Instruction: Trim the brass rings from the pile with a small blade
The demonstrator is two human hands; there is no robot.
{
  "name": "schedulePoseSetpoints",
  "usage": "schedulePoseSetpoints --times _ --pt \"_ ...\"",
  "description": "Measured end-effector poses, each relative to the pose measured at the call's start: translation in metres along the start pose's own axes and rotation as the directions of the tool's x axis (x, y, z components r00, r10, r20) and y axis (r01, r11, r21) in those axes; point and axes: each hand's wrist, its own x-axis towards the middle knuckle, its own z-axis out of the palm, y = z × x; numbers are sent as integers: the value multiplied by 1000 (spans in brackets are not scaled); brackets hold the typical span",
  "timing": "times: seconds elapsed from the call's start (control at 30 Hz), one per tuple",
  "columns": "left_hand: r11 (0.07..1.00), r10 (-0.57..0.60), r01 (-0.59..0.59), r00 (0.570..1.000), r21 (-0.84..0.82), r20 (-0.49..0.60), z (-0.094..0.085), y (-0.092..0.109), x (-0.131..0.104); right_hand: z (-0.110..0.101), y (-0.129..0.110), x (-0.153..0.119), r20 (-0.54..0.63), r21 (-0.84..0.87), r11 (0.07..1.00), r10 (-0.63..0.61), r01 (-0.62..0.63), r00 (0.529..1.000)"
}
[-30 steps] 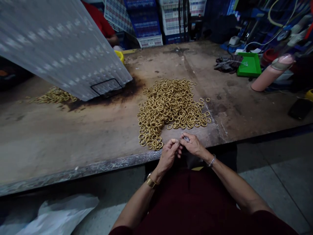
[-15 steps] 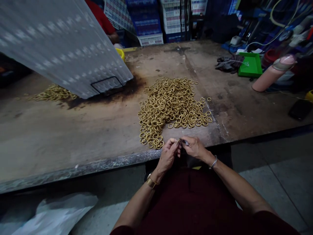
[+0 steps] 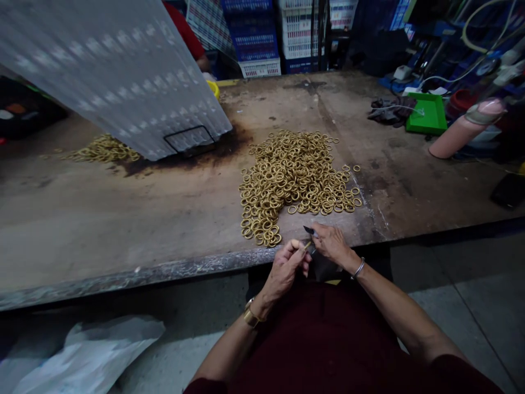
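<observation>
A large heap of brass-coloured rings (image 3: 295, 169) lies on the worn wooden table (image 3: 184, 213). Just off the table's front edge, my left hand (image 3: 287, 264) pinches one ring (image 3: 307, 245), seen nearly edge-on. My right hand (image 3: 331, 243) is closed round a small knife (image 3: 308, 230), its dark blade pointing left above the ring. Both hands are close together, to the front of the heap. The knife's handle is mostly hidden by the fingers.
A grey ribbed panel (image 3: 131, 76) leans over the table at left, beside a smaller ring pile (image 3: 104, 149). A green tray (image 3: 426, 114), a dark glove (image 3: 391, 111) and a pink cylinder (image 3: 467, 128) are at right. Behind the panel shows a person's red sleeve (image 3: 186, 33).
My hands have moved slightly apart, my left hand lower. The blade now shows clear of the ring, which is now visible at my left fingertips. The whole view has shifted slightly.
</observation>
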Motion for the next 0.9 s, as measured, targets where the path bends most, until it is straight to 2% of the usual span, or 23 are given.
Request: schedulePoseSetpoints --times 0.17,0.23,0.3,0.4,0.47,0.57,0.7,0.8,0.9 --pt "983 -70 55 994 -176 -81 -19 1 -19 12 -25 21 -50 72 981 -177 180 983" --pt "977 -82 55 989 -207 -126 -31 1 -28 15 -44 29 -21 66 970 -235 236 972" --pt "971 -78 37 983 -238 -167 -42 1 -37 16 -62 35 54 30 958 -285 284 957" --pt "952 -55 -5 980 -306 -189 -53 1 -47 18 -81 40 167 -56 955 -278 290 946" --pt "932 -54 -14 983 -362 -176 -57 2 -50 19 -84 42 184 -113 963 -222 245 957" --pt "892 -86 10 985 -451 -150 -59 3 -47 17 -76 45 153 -152 972 -157 180 976" --pt "837 -138 35 979 -546 -148 -57 6 -32 6 -46 44 50 -128 984 -122 128 991" --pt "823 -162 26 968 -567 -192 -54 11 -21 -6 -23 41 -18 -146 989 -25 22 1000" --pt "850 -154 -13 950 -527 -272 -53 15 -15 -12 -9 38 -106 -170 981 79 -97 991"
